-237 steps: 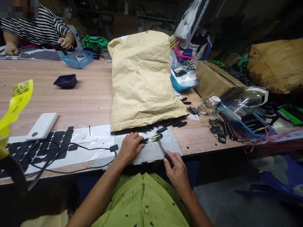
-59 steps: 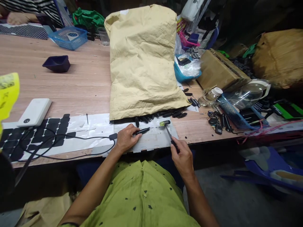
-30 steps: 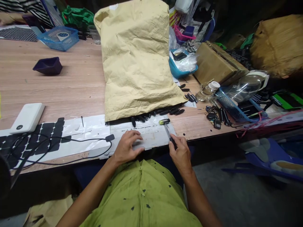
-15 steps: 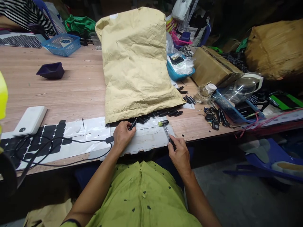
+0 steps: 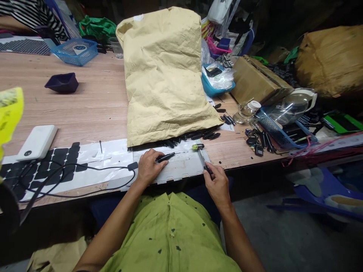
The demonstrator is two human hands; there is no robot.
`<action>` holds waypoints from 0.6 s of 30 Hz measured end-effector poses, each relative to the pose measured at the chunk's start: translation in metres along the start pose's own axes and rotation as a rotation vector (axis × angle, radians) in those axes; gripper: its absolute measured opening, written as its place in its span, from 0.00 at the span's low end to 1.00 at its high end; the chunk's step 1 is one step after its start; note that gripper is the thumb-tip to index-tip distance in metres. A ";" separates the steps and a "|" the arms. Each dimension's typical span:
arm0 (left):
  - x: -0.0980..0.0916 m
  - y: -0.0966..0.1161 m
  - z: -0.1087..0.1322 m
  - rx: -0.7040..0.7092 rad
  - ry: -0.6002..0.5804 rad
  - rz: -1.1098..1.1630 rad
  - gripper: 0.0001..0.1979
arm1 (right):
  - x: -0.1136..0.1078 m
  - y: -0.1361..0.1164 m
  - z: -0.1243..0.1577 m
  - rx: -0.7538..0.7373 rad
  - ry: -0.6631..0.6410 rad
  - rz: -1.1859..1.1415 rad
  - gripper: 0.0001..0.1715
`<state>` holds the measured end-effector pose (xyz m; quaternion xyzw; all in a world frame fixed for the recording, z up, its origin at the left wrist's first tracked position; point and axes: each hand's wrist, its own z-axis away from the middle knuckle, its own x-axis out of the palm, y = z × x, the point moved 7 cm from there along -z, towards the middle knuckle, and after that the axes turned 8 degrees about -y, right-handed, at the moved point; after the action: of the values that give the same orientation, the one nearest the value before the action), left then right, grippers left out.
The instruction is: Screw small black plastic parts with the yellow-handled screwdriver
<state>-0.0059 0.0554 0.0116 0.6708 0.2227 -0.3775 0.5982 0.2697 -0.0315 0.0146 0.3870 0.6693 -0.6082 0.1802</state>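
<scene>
My left hand (image 5: 151, 166) pinches a slim black pen-like piece (image 5: 166, 157), which points right just above a grey board (image 5: 181, 166) at the table's front edge. My right hand (image 5: 217, 181) is wrapped round the dark grip of a small hammer (image 5: 201, 153). The hammer's head, yellow-green at one end and black at the other, lies over the board's right side. Behind both hands, several similar black pieces (image 5: 195, 135) lie along the lower edge of a large tan paper bag (image 5: 167, 79), which partly covers them.
On the left are a white power bank (image 5: 37, 142), a black cable (image 5: 96, 166) and a sheet of black stickers (image 5: 53, 166). A purple tray (image 5: 61, 83) and a blue basket (image 5: 75, 52) stand farther back. Keys (image 5: 255, 141), a glass jar (image 5: 247, 111) and another basket (image 5: 283, 128) crowd the right.
My left hand has drawn the black piece toward me from beside the bag and turned it from slanting upward to nearly level. My right hand keeps the hammer in almost the same place.
</scene>
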 end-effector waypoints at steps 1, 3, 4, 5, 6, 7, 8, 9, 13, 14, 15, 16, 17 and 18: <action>0.000 0.000 0.000 0.003 -0.005 0.010 0.09 | -0.001 0.003 0.000 0.021 -0.002 -0.038 0.20; 0.000 0.000 -0.001 0.009 -0.017 0.029 0.09 | -0.001 0.005 0.002 0.062 -0.009 -0.122 0.21; 0.000 0.000 -0.001 0.009 -0.023 0.038 0.09 | -0.001 0.004 0.003 0.076 -0.020 -0.168 0.21; 0.000 0.001 -0.002 0.003 -0.028 0.044 0.08 | 0.000 0.001 0.004 0.085 -0.039 -0.218 0.22; 0.000 0.001 -0.003 -0.009 -0.036 0.047 0.08 | 0.002 -0.003 0.006 0.089 -0.065 -0.270 0.22; 0.000 0.002 -0.004 -0.027 -0.045 0.049 0.08 | 0.005 -0.008 0.007 0.089 -0.098 -0.322 0.23; -0.001 0.002 -0.005 -0.049 -0.056 0.051 0.08 | 0.008 -0.014 0.009 0.086 -0.138 -0.372 0.23; -0.001 0.003 -0.006 -0.071 -0.069 0.052 0.08 | 0.012 -0.020 0.011 0.081 -0.183 -0.417 0.23; -0.001 0.007 -0.009 -0.129 -0.111 0.056 0.08 | 0.030 -0.046 0.017 0.043 -0.366 -0.532 0.22; 0.000 0.008 -0.009 -0.138 -0.116 0.056 0.08 | 0.034 -0.052 0.019 0.024 -0.400 -0.538 0.21; 0.000 0.008 -0.009 -0.146 -0.118 0.054 0.08 | 0.036 -0.057 0.020 0.001 -0.427 -0.537 0.21; 0.000 0.008 -0.009 -0.152 -0.118 0.050 0.09 | 0.038 -0.062 0.021 -0.024 -0.446 -0.528 0.20; 0.001 0.008 -0.009 -0.155 -0.117 0.045 0.09 | 0.038 -0.066 0.021 -0.051 -0.460 -0.514 0.20; 0.001 0.008 -0.010 -0.154 -0.116 0.038 0.09 | 0.038 -0.070 0.021 -0.078 -0.466 -0.497 0.20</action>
<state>0.0029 0.0630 0.0157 0.6042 0.2032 -0.3858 0.6670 0.1890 -0.0376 0.0300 0.0556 0.7065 -0.6797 0.1894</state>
